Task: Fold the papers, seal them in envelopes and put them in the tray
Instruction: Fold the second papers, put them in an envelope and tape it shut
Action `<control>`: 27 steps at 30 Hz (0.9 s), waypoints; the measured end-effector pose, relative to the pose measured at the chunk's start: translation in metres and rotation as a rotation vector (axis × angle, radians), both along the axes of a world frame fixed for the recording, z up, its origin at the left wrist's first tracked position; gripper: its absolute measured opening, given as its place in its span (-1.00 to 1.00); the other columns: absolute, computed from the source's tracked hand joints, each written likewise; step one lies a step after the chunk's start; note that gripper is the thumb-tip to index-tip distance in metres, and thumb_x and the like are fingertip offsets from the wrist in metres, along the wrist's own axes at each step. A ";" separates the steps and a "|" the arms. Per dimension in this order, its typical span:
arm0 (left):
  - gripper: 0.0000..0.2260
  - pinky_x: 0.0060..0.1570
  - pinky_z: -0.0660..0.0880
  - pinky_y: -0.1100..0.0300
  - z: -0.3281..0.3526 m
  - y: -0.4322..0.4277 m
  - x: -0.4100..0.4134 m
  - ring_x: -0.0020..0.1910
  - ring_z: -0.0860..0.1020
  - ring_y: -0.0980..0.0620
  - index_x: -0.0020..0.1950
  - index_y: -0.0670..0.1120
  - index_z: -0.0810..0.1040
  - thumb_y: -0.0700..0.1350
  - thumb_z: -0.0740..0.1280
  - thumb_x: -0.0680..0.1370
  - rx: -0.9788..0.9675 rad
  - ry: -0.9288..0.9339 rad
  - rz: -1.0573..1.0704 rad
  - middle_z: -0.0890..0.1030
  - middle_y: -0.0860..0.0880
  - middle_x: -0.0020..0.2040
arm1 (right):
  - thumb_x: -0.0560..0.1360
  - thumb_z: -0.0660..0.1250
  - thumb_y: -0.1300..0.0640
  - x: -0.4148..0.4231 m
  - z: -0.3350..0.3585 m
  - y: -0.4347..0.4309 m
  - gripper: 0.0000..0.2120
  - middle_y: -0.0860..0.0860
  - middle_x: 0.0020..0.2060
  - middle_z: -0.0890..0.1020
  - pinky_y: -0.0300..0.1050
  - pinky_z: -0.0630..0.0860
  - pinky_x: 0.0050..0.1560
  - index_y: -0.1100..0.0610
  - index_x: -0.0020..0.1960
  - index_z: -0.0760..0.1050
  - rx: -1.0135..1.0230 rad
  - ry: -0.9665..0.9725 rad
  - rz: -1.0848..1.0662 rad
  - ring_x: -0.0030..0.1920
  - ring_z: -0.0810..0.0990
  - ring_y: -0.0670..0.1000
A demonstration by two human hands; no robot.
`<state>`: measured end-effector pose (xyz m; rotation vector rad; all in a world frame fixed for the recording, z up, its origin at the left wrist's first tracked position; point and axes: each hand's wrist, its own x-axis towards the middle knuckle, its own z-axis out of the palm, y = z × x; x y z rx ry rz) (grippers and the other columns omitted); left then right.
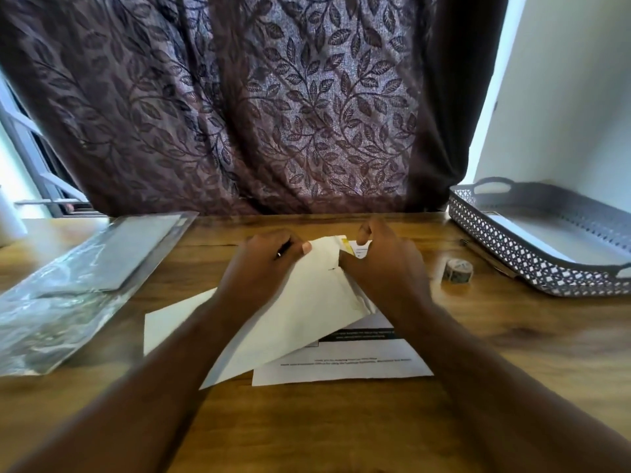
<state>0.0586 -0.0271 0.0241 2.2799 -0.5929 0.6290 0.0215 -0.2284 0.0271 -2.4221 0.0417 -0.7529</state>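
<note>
Two hands, left hand (263, 268) and right hand (384, 269), pinch one envelope (300, 319); beneath, two sheets (341, 368); rightward one tape roll (458, 269), one tray (505, 249).

Head-worn view, forward and down, close over the table (307, 425)

Daylight leaks round the dark brown leaf-patterned curtain (273, 114), and we see the white wall (563, 97) at right blown out while the wooden table (341, 425) sits dimmer. We note glare on the clear crinkled plastic sleeve (68, 288), motion blur softening the white paper envelope (307, 302), and wide-angle bending at the edges.
</note>
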 end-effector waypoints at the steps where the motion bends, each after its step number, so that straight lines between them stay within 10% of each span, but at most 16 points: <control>1: -0.77 -0.33 0.33 0.34 -0.001 -0.002 -0.002 -0.30 0.51 0.25 -0.26 0.11 0.50 0.04 0.36 0.60 0.000 0.010 -0.002 0.55 0.18 -0.35 | 0.38 0.41 -0.20 -0.001 0.000 -0.001 -0.67 -0.12 -0.33 0.53 -0.15 0.29 -0.43 -0.07 -0.12 0.31 0.001 -0.009 -0.007 -0.33 0.48 -0.07; 10: -0.80 -0.31 0.42 0.19 -0.006 -0.010 -0.006 -0.30 0.53 0.20 -0.17 0.00 0.60 0.04 0.35 0.60 0.022 0.012 0.018 0.58 0.16 -0.31 | 0.51 0.39 0.09 0.004 0.000 -0.001 -0.81 -0.01 -0.34 0.68 -0.01 0.63 -0.29 0.12 -0.24 0.65 0.019 0.014 0.147 -0.35 0.63 0.03; 14: -0.90 -0.27 0.41 0.29 -0.005 -0.008 -0.006 -0.22 0.57 0.25 -0.07 0.06 0.65 0.03 0.38 0.58 0.012 -0.002 0.055 0.61 0.22 -0.23 | 0.51 0.29 0.25 0.001 0.003 0.006 -0.77 0.17 -0.35 0.58 0.03 0.50 -0.23 0.35 -0.28 0.55 0.624 0.261 0.349 -0.31 0.50 0.23; 19: -0.90 -0.29 0.47 0.20 0.000 -0.009 -0.009 -0.24 0.55 0.23 -0.09 0.06 0.63 0.06 0.41 0.55 0.040 -0.011 0.073 0.62 0.15 -0.23 | 0.55 0.24 0.13 -0.005 0.008 -0.003 -0.69 0.16 -0.16 0.67 -0.03 0.54 -0.11 0.09 -0.30 0.65 0.983 0.663 0.551 -0.18 0.60 0.15; 24: -0.92 -0.25 0.48 0.17 0.005 -0.008 -0.010 -0.23 0.56 0.19 -0.09 0.05 0.65 0.03 0.43 0.54 0.053 -0.014 0.060 0.64 0.13 -0.22 | 0.54 0.35 -0.08 -0.007 0.013 -0.010 -0.58 0.17 0.11 0.71 0.15 0.59 0.16 0.20 0.24 0.62 1.002 0.882 0.653 0.07 0.69 0.17; 27: -0.93 -0.23 0.50 0.18 0.006 -0.008 -0.012 -0.21 0.56 0.20 -0.07 0.05 0.65 0.02 0.43 0.54 0.052 -0.007 0.053 0.64 0.13 -0.20 | 0.49 0.43 0.03 -0.009 0.014 -0.009 -0.63 0.20 0.15 0.69 0.20 0.61 0.17 0.20 0.23 0.61 1.004 0.888 0.696 0.11 0.68 0.19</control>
